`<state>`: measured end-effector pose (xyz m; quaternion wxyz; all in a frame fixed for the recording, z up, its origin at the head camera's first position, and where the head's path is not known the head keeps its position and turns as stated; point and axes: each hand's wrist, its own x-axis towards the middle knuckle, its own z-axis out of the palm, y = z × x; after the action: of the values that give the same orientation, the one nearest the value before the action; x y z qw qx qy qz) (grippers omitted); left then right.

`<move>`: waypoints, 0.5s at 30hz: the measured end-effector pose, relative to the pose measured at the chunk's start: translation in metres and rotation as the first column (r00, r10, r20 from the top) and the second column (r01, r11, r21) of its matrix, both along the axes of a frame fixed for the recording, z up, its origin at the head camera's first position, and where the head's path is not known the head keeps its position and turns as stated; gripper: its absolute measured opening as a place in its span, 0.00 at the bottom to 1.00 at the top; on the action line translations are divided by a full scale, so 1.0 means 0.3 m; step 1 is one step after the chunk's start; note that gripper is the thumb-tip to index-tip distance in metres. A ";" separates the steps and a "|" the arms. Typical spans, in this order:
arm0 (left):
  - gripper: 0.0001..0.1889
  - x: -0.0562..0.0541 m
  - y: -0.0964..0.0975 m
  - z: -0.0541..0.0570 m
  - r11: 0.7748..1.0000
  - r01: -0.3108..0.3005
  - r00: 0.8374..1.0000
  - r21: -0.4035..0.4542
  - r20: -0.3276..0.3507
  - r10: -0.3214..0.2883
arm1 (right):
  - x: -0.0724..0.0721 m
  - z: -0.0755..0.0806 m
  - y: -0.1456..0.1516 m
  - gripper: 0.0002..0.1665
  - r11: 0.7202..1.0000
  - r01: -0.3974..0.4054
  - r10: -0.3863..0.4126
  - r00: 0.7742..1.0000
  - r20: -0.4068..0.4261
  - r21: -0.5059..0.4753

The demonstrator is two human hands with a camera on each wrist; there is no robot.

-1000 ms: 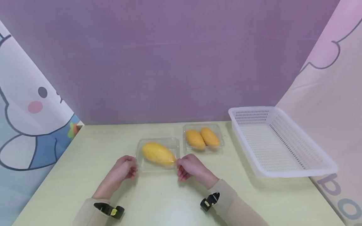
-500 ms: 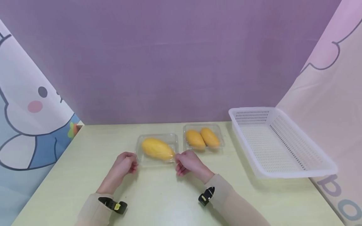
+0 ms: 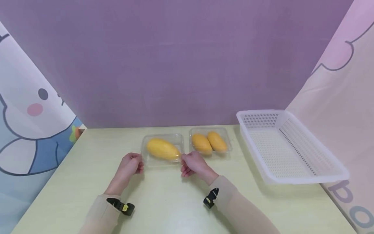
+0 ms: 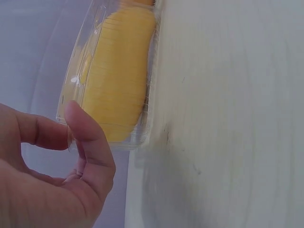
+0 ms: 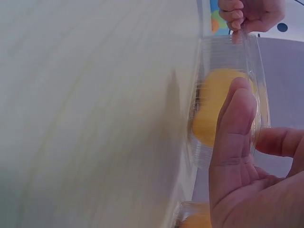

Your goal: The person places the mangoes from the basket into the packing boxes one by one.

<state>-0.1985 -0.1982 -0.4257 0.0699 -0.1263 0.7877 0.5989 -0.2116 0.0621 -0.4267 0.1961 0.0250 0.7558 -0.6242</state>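
A clear plastic clamshell box with one yellow mango inside sits on the table between both hands. My left hand pinches the rim at its left near corner, thumb and forefinger on the lip in the left wrist view. At the opposite near corner, my right hand pinches the rim between thumb and forefinger. Seen from the right wrist, the box lies low along the tabletop with the mango behind the fingers.
Just right of it, a second clear box holds two orange-yellow mangoes. A white perforated plastic basket stands at the table's right side. A purple backdrop rises behind the table's far edge.
Both hands have slid the box with the single mango away from the body, toward the table's far edge. It now lies about level with the second box, which has stayed put.
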 end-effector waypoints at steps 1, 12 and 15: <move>0.21 -0.003 0.001 0.000 1.000 -0.002 1.000 -0.001 -0.003 0.002 | -0.002 0.000 -0.001 0.21 1.000 0.002 -0.002 1.000 -0.004 0.000; 0.20 -0.018 0.003 -0.011 0.996 -0.075 0.997 0.038 -0.030 0.076 | -0.007 -0.017 -0.007 0.26 1.000 0.004 -0.004 0.999 -0.034 -0.001; 0.20 -0.016 0.002 -0.008 0.995 -0.089 0.995 0.035 -0.051 0.091 | 0.005 -0.010 0.000 0.28 1.000 -0.006 0.006 0.999 -0.042 -0.006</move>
<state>-0.2032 -0.1977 -0.4280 0.0243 -0.1448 0.7727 0.6175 -0.2101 0.0622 -0.4296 0.1821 0.0090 0.7579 -0.6264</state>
